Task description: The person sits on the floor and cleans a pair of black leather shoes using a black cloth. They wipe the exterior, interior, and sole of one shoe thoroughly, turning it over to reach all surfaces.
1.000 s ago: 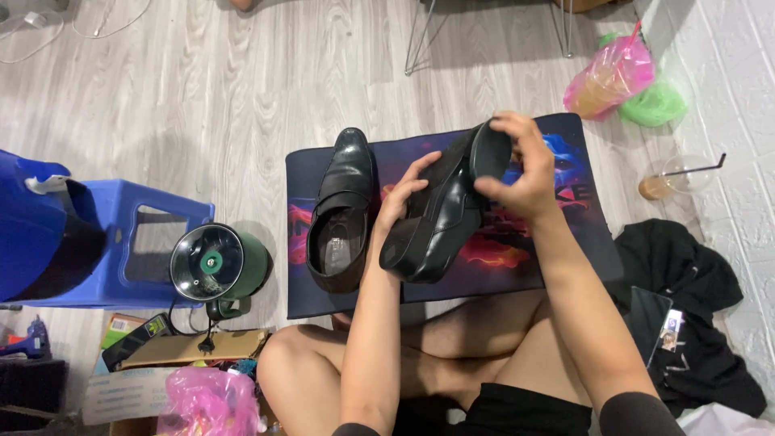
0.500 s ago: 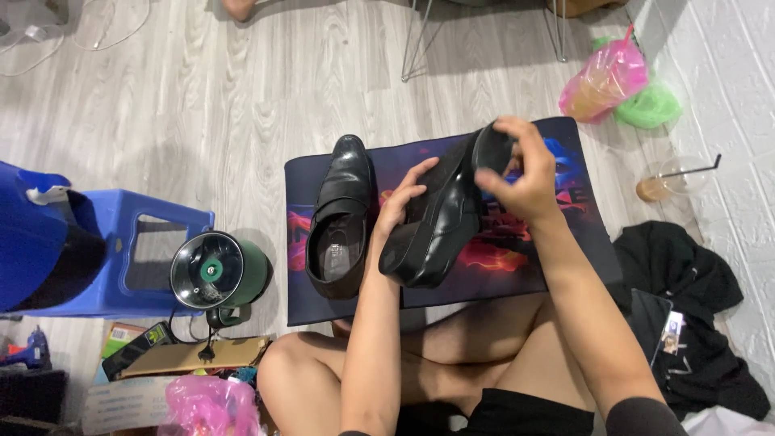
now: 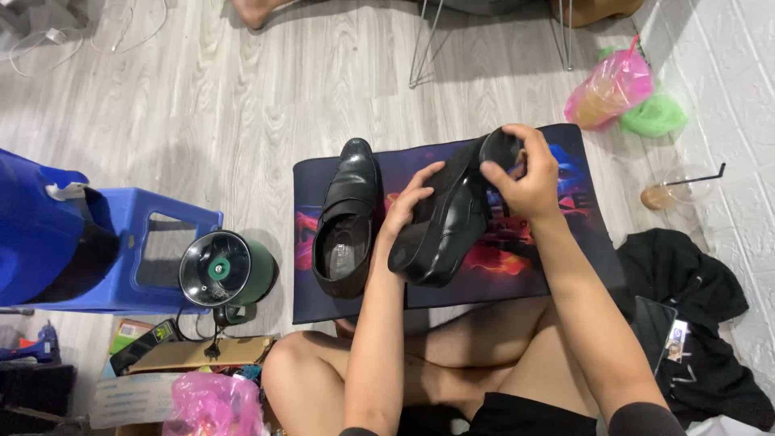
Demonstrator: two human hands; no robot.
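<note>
I sit on the floor behind a dark printed mat (image 3: 557,266). A black leather shoe (image 3: 452,222) is held tilted above the mat between both hands. My left hand (image 3: 408,208) is tucked under its side near the opening. My right hand (image 3: 525,178) wraps around the toe end; whether it also holds a cloth I cannot tell. The second black shoe (image 3: 345,218) lies flat on the mat's left part, opening toward me, just left of my left hand.
A small green desk fan (image 3: 222,270) stands left of the mat beside a blue plastic stool (image 3: 141,242). Pink and green bags (image 3: 622,89) and a plastic cup with a straw (image 3: 674,190) lie at the right. Black clothing (image 3: 686,307) is by my right leg.
Both hands have kept hold of the tilted shoe. My right hand has shifted slightly around the toe; the shoe on the mat has not moved.
</note>
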